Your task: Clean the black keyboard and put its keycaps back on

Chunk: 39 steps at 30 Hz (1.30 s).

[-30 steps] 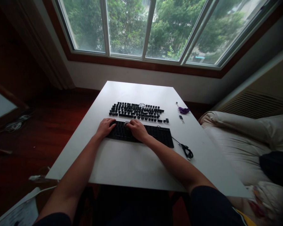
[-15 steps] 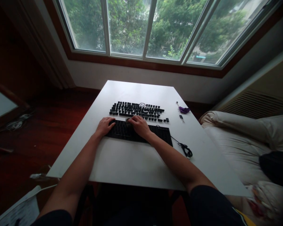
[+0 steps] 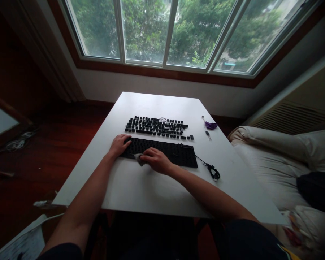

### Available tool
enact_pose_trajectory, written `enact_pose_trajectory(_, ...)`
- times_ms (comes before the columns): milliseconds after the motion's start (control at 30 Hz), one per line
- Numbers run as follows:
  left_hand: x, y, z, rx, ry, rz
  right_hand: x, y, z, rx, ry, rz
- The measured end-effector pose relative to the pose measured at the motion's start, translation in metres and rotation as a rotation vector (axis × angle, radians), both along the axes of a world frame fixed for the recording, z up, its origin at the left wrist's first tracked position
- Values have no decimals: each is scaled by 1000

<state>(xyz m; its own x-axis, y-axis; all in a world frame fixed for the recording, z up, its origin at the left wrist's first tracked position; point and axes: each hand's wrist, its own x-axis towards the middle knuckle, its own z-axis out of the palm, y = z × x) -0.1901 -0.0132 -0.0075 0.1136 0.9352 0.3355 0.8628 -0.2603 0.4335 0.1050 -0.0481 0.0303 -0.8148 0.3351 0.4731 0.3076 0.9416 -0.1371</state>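
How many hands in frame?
2: the left hand at the left end of the black keyboard; the right hand holding a pale item at the keyboard's near edge. No others show.

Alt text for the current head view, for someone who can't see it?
A person's right hand holds a small pale item at the near edge of a black keyboard, while the left hand touches its left end. Beyond it, loose black keycaps lie in rows on a white table.
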Motion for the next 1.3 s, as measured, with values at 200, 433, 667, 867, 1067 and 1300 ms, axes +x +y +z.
enact_pose_trajectory(200, 0, 1, 0, 2, -8, 1, 34, 59, 11, -19, -31, -423)
enact_pose_trajectory(433, 0, 1, -2, 6, -23, 18, 23, 13, -13, 9, -56, -263)
enact_pose_trajectory(667, -1, -1, -2, -1, -29, 15, 38, 17, 20, -118, -146, 110)
enact_pose_trajectory(867, -1, -1, -1, 0, -33, 15, 63, 67, 22, -48, -88, -425)
enact_pose_trajectory(1067, 0, -1, -1, 4, -35, 15, 49, 19, -4, 11, -132, -260)
enact_pose_trajectory(1300, -2, 0, -4, 16, -25, 2, 60, 6, 17, -124, -152, -13)
